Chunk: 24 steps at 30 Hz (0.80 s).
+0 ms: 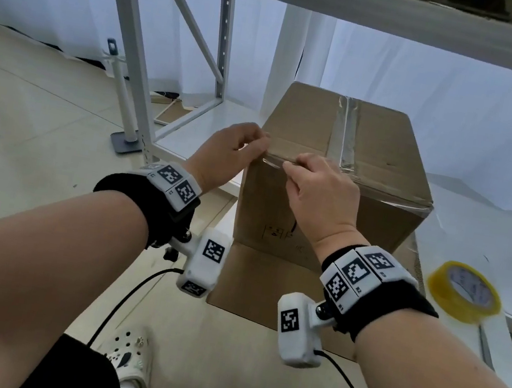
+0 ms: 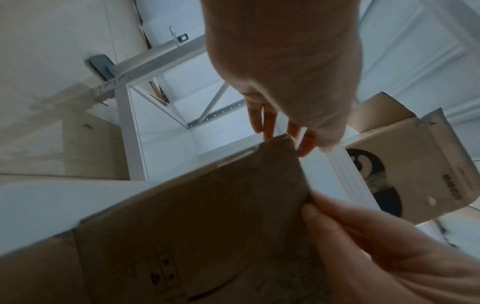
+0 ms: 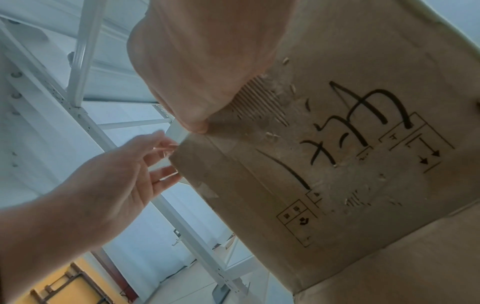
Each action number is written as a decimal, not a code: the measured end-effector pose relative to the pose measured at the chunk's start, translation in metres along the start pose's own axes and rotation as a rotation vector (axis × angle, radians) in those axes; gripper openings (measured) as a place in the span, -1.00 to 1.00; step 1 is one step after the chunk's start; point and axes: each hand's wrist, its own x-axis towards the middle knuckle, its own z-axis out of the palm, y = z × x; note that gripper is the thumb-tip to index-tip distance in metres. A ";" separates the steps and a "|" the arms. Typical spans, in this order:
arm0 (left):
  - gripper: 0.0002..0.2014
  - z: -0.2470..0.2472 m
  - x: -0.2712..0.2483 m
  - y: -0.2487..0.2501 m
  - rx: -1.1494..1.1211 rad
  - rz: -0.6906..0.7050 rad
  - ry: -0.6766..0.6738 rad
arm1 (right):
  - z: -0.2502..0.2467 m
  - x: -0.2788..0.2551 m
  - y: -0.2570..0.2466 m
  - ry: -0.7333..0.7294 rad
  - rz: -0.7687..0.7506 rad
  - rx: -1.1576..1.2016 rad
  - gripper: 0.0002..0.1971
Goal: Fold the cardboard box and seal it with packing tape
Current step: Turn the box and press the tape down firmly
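While the cardboard box (image 1: 336, 173) stands upright on the white counter (image 1: 478, 231), its lower near flap folded out flat toward me, I have both hands up at its near top edge. My left hand (image 1: 231, 152) sits at the near left corner with its fingers curled down, their tips touching the top face right at the edge; from the left wrist view the fingertips (image 2: 267, 131) just meet that corner, and I cannot tell whether they grip anything. My right hand (image 1: 320, 187) is just beside it on the same edge, fingers bent over a clear strip of tape (image 1: 274, 159) that runs along the fold, thumb against the front face (the right wrist view shows the thumb pressed flat to the cardboard, above some black marker writing). A second strip of clear tape (image 1: 346, 134) runs down the middle seam of the top, front to back. The roll of packing tape (image 1: 465, 291), yellowish, lies on the counter to the right of the box, apart from it and from both hands. A white metal shelf frame (image 1: 174, 27) stands behind.
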 end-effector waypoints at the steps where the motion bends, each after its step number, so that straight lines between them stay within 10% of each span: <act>1: -0.82 0.001 0.003 0.001 0.061 0.013 0.018 | 0.001 0.000 0.001 0.002 -0.004 -0.011 -0.91; 11: -0.68 -0.003 0.002 -0.024 0.242 0.194 -0.021 | -0.010 0.014 0.009 -0.216 0.116 0.167 -0.60; 24: -0.65 -0.008 0.001 -0.025 0.450 0.267 -0.048 | -0.003 0.013 0.001 -0.466 0.175 -0.275 -0.37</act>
